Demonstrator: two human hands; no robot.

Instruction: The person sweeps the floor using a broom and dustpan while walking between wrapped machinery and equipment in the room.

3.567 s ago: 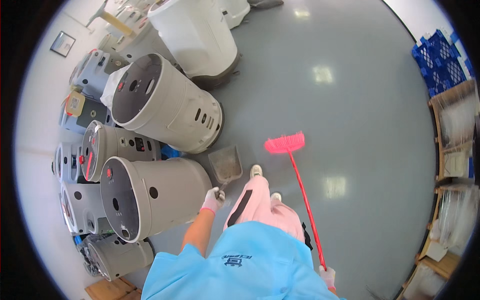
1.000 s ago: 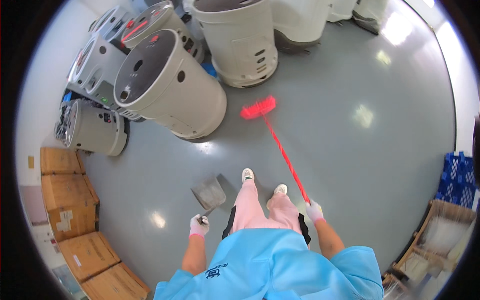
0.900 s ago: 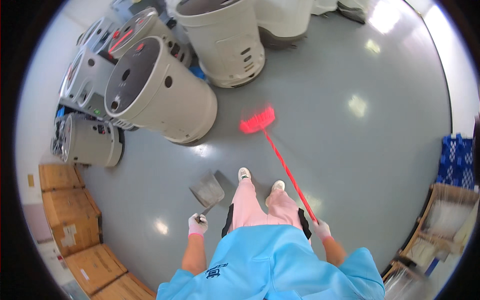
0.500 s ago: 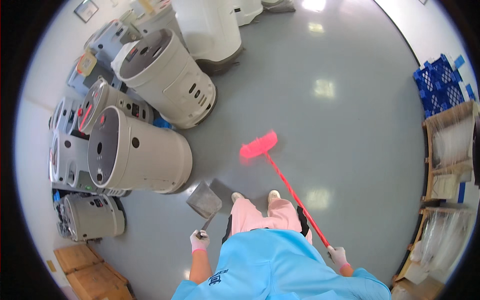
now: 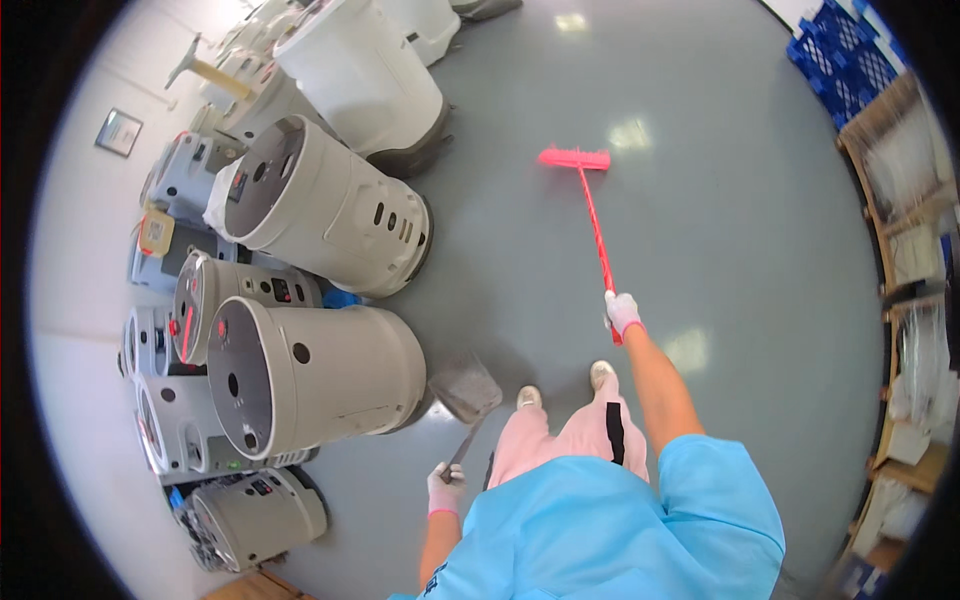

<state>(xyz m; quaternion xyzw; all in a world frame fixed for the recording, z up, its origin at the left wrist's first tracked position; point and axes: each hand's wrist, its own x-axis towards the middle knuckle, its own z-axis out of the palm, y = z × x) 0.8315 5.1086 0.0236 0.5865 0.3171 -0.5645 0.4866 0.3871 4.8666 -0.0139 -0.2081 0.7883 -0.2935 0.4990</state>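
My right hand (image 5: 623,311), in a white glove with a pink cuff, is closed round the lower end of a red broom handle. The broom (image 5: 575,158) has a pink-red head, which lies far ahead of my feet over the grey floor. In my left hand (image 5: 445,489), gloved the same way, is the dark handle of a long-handled grey dustpan (image 5: 466,388). Its pan is slightly blurred and hangs at or just over the floor, left of my shoes (image 5: 529,398). I cannot tell whether it touches the floor.
Several large rounded grey-white machines (image 5: 325,375) stand along the left wall, the closest beside the dustpan. Blue plastic pallets (image 5: 835,60) and wrapped goods on wooden pallets (image 5: 905,160) line the right side. A wooden box (image 5: 255,588) shows at lower left.
My right arm has stretched forward, carrying the broom farther ahead, and its head has turned crosswise. The whole view has shifted. My left hand keeps the dustpan low on the left.
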